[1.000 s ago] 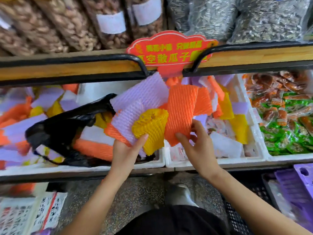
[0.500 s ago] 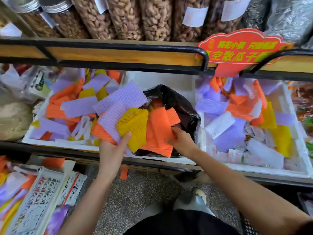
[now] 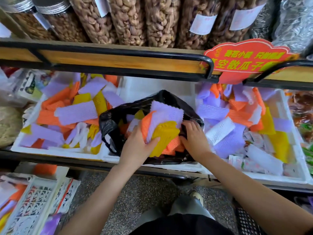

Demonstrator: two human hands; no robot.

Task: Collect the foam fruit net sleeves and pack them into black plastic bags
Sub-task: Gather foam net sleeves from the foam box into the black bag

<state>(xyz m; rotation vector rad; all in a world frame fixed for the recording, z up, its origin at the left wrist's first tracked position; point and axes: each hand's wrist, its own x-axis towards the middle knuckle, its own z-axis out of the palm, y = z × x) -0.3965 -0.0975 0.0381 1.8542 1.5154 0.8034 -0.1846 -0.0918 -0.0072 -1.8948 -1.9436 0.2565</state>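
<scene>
A black plastic bag (image 3: 118,114) sits open between two white foam trays on the lower shelf. My left hand (image 3: 137,146) grips a bunch of foam net sleeves (image 3: 165,133), purple, orange and yellow, inside the bag's mouth. My right hand (image 3: 194,134) presses against the right side of the bunch, at the bag's right edge; its fingers are curled over the sleeves and the plastic. Loose sleeves (image 3: 74,112) in purple, orange, yellow and white fill the left tray (image 3: 55,150). More sleeves (image 3: 225,114) lie in the right tray (image 3: 274,179).
A black rail (image 3: 118,55) and a wooden shelf edge run overhead, with bags of nuts (image 3: 128,19) above. A red sign (image 3: 247,60) hangs at upper right. White patterned crates (image 3: 33,206) stand on the floor at lower left. My shoe (image 3: 196,197) is on the speckled floor.
The view has swung left. Both hands have carried the bunch of sleeves from in front of the right tray to the black bag and lowered it into the bag's mouth.
</scene>
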